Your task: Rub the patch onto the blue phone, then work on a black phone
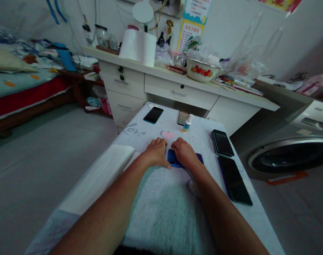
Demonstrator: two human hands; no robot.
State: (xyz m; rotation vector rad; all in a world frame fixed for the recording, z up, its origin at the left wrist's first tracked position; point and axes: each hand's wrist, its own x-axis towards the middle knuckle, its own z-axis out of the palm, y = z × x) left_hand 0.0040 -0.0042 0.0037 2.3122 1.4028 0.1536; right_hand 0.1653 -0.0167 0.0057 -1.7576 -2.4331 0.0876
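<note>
A blue smartphone lies back up on the cloth-covered table in front of me. My left hand rests at its left end, fingers and thumb spread apart, with the thumb tip at the phone's near corner. Across the middle of the phone lies my right hand, its fingers curled and pressed down on the back. Whatever may be under those fingers is hidden. Beyond the hands stands a small white spray bottle with a blue and yellow label, beside another phone.
A dark phone lies at the far left of the table. On the right are stacked phones and a larger black one. White folded material lies along the left edge. Behind stand a white desk and a washing machine.
</note>
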